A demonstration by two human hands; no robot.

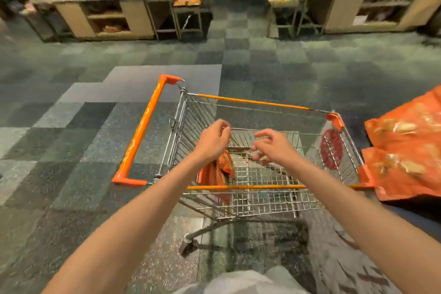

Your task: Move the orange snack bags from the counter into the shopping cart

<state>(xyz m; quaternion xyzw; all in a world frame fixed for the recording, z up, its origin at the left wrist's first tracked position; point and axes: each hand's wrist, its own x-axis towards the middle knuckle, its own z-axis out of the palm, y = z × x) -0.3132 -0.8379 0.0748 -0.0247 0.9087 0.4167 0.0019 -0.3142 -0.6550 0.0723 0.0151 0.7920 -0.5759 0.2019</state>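
Orange snack bags: 1 orange snack bag (220,169) is already inside the shopping cart (262,174), lying crumpled against its near-left corner below the left hand (213,141). 2 more orange snack bags (403,148) lie stacked at the right edge of the view, just beside the cart's right rim; whatever supports them is cut off by the frame, though it is presumably the counter.

Both hands hover over the basket. The left hand's fingers are loosely curled with nothing between them that I can make out; the bag sits just under it, and whether a fingertip touches the bag I cannot tell. The right hand (272,144) is spread, fingers apart and slack, holding nothing.

This looks like the release step: a bag dropped into the cart, hands empty above it. 1 bag is done and at least 2 remain.

The next move calls for a reach to the right, over the cart's rim, to the top bag of the stack. The bags look thin and slippery, so a grip across an edge or corner should suit better than a flat palm. The orange handle bar (140,131) stands on the far-left side, out of the way.
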